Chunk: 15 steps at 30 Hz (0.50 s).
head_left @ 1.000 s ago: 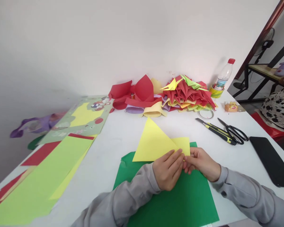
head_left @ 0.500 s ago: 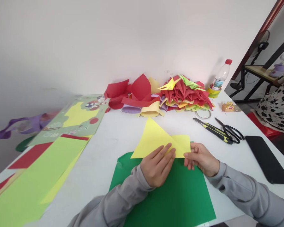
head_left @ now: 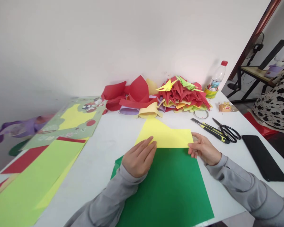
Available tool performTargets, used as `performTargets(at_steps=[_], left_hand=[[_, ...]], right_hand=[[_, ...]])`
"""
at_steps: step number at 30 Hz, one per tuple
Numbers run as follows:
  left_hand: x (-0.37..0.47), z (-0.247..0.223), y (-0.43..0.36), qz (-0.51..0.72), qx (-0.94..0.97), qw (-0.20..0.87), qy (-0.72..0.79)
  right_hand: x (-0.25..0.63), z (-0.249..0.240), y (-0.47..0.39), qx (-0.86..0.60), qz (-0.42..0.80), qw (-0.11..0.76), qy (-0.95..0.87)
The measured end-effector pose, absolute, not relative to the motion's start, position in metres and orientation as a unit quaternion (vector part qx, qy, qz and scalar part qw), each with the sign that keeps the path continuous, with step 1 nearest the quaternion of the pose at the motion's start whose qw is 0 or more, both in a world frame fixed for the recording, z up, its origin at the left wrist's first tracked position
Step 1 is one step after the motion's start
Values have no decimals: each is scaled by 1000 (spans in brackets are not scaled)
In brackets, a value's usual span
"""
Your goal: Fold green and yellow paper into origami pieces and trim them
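Note:
A folded yellow sheet of paper lies over the far edge of a green sheet on the white table. One part of it rises to a point at the far left, and its right end is squared off. My left hand rests on its left lower edge with the fingers stretched out flat. At the right end, my right hand pinches the corner between thumb and fingers.
A utility knife, scissors and a black phone lie to the right. Folded paper pieces and a bottle stand along the wall. Coloured sheets cover the left side. A person sits at far right.
The yellow paper has moved slightly away from me. My left hand has slid left along its lower edge, while my right hand keeps its pinch on the right corner.

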<state>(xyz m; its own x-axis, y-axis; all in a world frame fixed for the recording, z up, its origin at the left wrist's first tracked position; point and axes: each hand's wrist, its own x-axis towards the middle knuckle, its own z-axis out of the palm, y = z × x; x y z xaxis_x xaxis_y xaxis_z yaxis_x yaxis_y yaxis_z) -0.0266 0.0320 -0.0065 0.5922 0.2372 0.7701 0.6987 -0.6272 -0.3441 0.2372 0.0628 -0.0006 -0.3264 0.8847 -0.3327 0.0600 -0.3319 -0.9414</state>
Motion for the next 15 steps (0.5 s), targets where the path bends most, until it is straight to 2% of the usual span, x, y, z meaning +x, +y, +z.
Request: performTargets(at_steps=[2,4,6,7,10,15], left_hand=[[-23,-7,30,-350,-832,325,-282],[-17,-6,26,-348,-833,325,-283],[-10,-6,22,-341,-836,324,-282],[-7,-6,20,-338,-838,322,-283],[2,-7,16,-333,-843,312,-285],[10,-16,16,-338,-847,283,-296]], right_hand=[[238,-4,62,-550,482,355,-582],[235,-7,58,-555,224,389,-700],[227,-8,52,-465,14,362,-808],[221,-8,48,-400,-44,329,-854],[206,-11,42,-280,-140,266,-912],[197,-15,44,-236,-197,285,-908]])
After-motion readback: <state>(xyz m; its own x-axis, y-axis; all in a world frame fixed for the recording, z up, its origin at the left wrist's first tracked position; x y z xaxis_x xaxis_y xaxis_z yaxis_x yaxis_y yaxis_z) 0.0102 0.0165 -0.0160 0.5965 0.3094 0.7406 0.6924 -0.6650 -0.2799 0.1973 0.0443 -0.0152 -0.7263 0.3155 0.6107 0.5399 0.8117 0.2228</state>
